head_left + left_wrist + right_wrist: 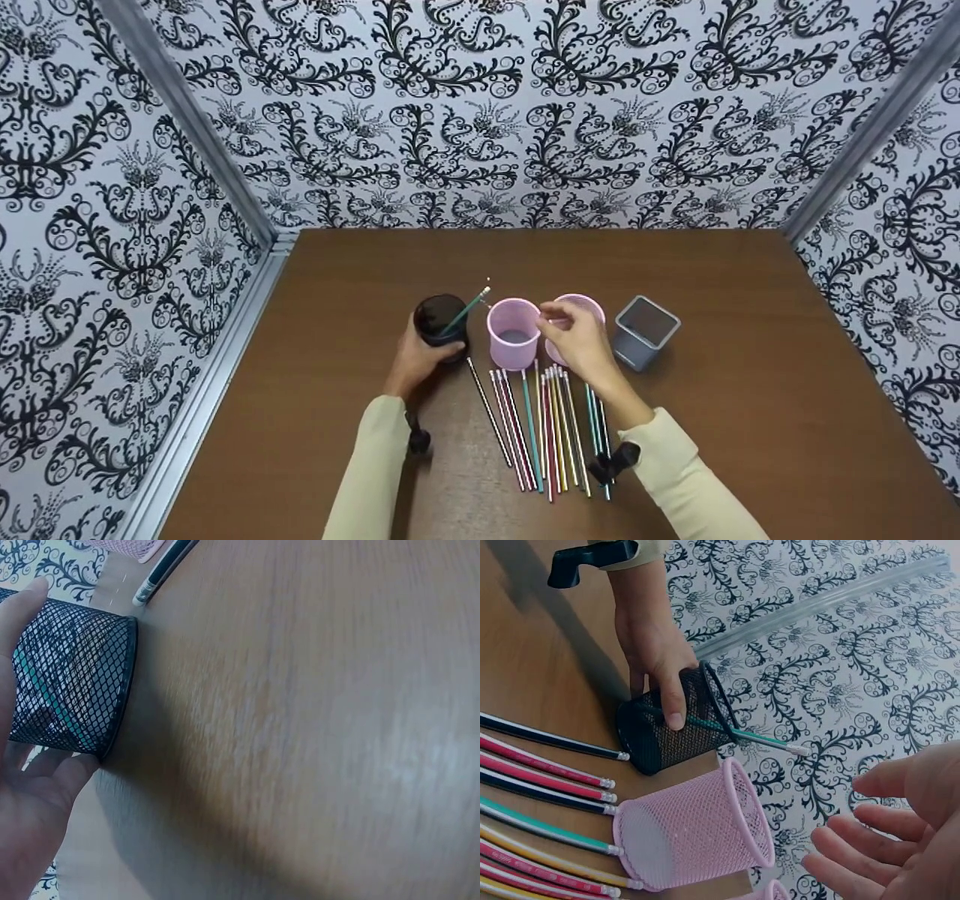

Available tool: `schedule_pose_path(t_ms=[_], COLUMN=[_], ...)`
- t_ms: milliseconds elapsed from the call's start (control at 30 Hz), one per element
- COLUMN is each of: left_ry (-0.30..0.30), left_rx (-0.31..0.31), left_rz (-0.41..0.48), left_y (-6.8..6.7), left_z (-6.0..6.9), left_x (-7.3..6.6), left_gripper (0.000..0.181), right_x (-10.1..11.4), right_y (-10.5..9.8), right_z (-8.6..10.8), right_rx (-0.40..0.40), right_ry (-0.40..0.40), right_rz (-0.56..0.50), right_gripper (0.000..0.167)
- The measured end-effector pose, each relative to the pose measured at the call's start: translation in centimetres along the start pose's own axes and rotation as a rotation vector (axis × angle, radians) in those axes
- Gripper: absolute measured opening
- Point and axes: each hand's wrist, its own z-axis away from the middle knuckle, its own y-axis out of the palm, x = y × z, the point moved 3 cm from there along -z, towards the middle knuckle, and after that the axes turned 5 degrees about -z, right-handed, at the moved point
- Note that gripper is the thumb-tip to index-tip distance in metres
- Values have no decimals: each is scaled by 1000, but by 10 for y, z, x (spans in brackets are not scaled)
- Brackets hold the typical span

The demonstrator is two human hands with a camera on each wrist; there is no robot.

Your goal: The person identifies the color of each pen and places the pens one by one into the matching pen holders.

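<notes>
My left hand (421,358) grips a black mesh pencil cup (112,679), fingers and thumb around its wall. Inside leans one green pencil (765,739), its eraser end sticking out past the rim. The right hand (579,341) holds nothing, and its fingers are loosely bent in the right wrist view. It hovers over the right side of the middle pink mesh cup (514,354) and partly covers a second pink mesh cup (589,302). Below the cups, several striped pencils (555,435) lie side by side, eraser ends toward the cups.
A grey square mesh cup (637,351) stands at the right end of the row of cups. Everything rests on a brown wooden table (750,420). Patterned wall panels (480,135) with metal edging (202,397) enclose the table's back and sides.
</notes>
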Motion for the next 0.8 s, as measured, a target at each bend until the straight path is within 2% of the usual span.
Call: schedule_pose_path(t_ms=[233,433,667,800], left_ry=[-2,2,5,7], left_rx=[-9,-21,-14,-22], left_rz=[-11,-3,7,20], left_y=[0,-2,-1,1], left_z=[0,-1,1,2], left_x=[0,1,0,0], left_gripper=[98,98,97,96], right_x=[-10,-20,-42,-56], right_y=[-9,-14,-15,-16], right_z=[16,28,38,42], right_rx=[-19,-43,-43,-32], right_ry=[44,42,12,48], right_rz=[62,115,201,244], right_gripper=[19,15,12,11])
